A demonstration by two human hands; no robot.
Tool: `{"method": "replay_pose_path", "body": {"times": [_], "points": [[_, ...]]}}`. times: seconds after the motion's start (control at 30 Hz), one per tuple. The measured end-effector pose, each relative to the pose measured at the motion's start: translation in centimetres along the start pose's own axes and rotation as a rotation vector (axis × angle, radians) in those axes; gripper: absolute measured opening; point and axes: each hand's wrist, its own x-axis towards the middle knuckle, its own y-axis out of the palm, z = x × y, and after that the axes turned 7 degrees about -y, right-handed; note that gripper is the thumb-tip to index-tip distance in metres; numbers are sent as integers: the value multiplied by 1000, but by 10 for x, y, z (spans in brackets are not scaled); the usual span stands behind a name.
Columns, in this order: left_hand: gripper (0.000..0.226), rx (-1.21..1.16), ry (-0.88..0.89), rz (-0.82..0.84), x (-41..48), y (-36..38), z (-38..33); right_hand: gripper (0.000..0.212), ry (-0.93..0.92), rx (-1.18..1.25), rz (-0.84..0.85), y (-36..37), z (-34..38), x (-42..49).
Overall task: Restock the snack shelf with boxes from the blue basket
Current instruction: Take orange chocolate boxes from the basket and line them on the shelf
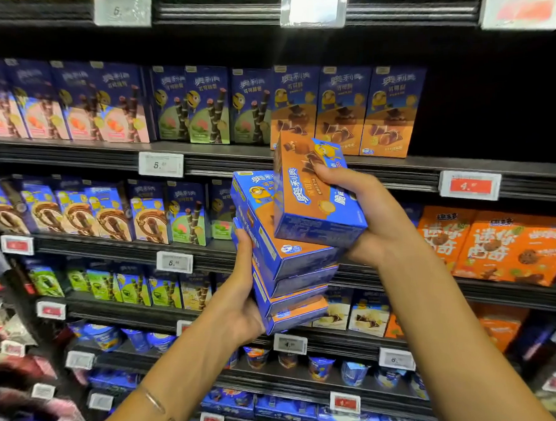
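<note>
My left hand point(242, 296) grips a stack of several blue and orange snack boxes point(289, 274) from below and the side. My right hand point(363, 212) holds one more blue and orange box point(314, 192) tilted just above that stack. Both are raised in front of the snack shelf point(396, 167). Three matching orange boxes point(342, 110) stand upright on that shelf right behind the held box. A dark gap point(477, 113) lies to their right. The blue basket is not in view.
Rows of blue boxes with pink and green fronts point(129, 105) fill the shelf to the left. Lower shelves carry more snack boxes, orange cookie boxes point(497, 247) at right and cups point(320, 366) below. Price tags point(161, 164) line the shelf edges.
</note>
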Motion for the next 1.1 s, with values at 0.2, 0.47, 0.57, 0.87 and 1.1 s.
{"method": "replay_pose_path", "body": {"times": [0.2, 0.47, 0.57, 0.87, 1.1], "points": [[102, -77, -13, -15, -10, 3, 7, 13, -80, -24, -2, -7, 18, 13], [101, -47, -38, -14, -23, 8, 7, 47, -427, -373, -292, -19, 58, 90], [101, -37, -58, 9, -24, 9, 9, 54, -519, -436, -372, -19, 61, 118], [99, -44, -51, -72, -15, 11, 15, 68, -577, -997, -461, -16, 34, 158], [99, -55, -35, -38, -19, 10, 14, 84, -553, -1257, -553, -9, 34, 153]]}}
